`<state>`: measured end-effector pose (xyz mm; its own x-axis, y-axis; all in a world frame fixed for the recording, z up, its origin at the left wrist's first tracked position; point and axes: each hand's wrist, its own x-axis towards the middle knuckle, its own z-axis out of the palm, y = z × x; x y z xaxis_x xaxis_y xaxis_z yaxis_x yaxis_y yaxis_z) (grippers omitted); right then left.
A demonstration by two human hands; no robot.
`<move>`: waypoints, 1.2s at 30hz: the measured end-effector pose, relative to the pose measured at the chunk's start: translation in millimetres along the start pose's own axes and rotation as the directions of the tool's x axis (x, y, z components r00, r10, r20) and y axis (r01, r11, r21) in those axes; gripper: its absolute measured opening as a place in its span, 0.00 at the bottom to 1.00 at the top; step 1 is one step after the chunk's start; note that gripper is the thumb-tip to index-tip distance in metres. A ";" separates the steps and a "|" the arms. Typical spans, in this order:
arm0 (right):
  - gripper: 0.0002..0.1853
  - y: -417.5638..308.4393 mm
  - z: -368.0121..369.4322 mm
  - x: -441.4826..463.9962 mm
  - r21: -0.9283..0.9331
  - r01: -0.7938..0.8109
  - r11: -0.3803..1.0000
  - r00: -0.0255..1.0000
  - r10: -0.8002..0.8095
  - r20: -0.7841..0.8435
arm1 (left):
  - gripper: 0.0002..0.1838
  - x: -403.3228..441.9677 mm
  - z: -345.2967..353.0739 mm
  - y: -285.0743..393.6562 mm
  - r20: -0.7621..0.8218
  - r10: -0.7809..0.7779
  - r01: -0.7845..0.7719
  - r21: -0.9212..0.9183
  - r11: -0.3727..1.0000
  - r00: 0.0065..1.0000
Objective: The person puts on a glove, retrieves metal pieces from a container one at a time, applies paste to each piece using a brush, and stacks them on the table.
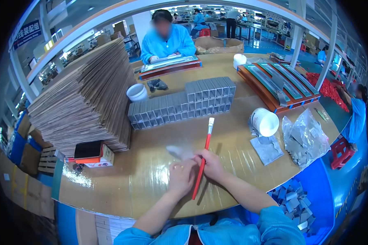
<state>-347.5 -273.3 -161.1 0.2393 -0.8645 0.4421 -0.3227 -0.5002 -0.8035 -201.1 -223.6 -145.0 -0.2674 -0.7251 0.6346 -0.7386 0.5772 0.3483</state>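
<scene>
My right hand (212,165) is closed around a red-handled brush (202,163), whose pale bristle end points up and away from me. Just left of it, my left hand (182,176) has its fingers curled close to the right hand. A blurred whitish thing (175,152) shows beyond the left fingertips; what it is and whether the left fingers hold it cannot be made out. Beyond both hands stands a stacked row of grey rectangular metal pieces (180,107) on the tan table (151,196).
A tall cardboard stack (90,98) stands left, with a small box (106,157) before it. White tubs (138,93) (265,122), a grey cloth (266,149), a plastic bag (304,139) and framed panels (274,83) surround the work area. A person (167,41) sits opposite.
</scene>
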 end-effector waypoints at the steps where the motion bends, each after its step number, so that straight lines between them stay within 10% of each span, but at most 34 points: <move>1: 0.06 1.7 0.2 0.6 0.052 -0.009 0.999 1.000 0.010 -0.023 | 0.15 -0.4 3.1 -2.0 0.034 -0.033 0.031 0.064 0.997 0.999; 7: 0.06 -18.9 -2.2 -1.0 -0.103 0.261 0.960 0.942 -0.230 0.245 | 0.13 -11.3 13.8 -35.7 0.175 -0.341 0.312 0.173 0.934 0.924; 8: 0.06 -22.3 -0.5 -1.5 -0.067 0.210 0.975 0.943 -0.184 0.278 | 0.13 -8.2 11.5 -37.3 0.173 -0.516 0.543 -0.209 0.813 0.839; 10: 0.06 -28.7 3.9 -3.2 -0.001 0.096 0.995 0.935 -0.090 0.343 | 0.13 -0.2 6.2 -39.9 0.378 -0.713 0.630 -0.768 0.115 0.591; 11: 0.06 -30.8 4.9 -4.5 0.030 0.034 0.999 0.926 -0.043 0.374 | 0.14 1.0 5.1 -40.7 0.539 -0.692 0.473 -0.823 -0.314 0.480; 16: 0.05 -36.8 4.9 -5.0 -0.149 0.480 0.865 0.867 -0.442 0.230 | 0.14 1.0 5.3 -46.7 0.743 -0.446 0.145 -0.579 -0.803 0.499; 24: 0.04 -23.6 26.9 -8.3 -0.157 0.657 0.737 0.751 -0.624 0.213 | 0.22 -0.2 58.1 -81.8 0.406 -0.479 0.146 -0.859 -0.491 0.778; 31: 0.07 -24.4 29.2 -15.7 -0.159 0.737 0.657 0.675 -0.704 0.222 | 0.17 20.3 65.6 -80.8 0.522 -0.084 0.236 -0.516 -0.824 0.849; 36: 0.05 -32.7 26.9 -13.8 -0.233 0.771 0.593 0.635 -0.747 0.196 | 0.20 19.0 58.6 -78.5 0.554 -0.173 0.036 -0.346 -0.938 0.815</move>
<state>-315.7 -243.7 -151.6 0.5729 -0.1651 0.8028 -0.2208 -0.9744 -0.0428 -184.4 -304.7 -200.8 -0.4327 -0.8984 0.0747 0.8969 -0.4374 -0.0654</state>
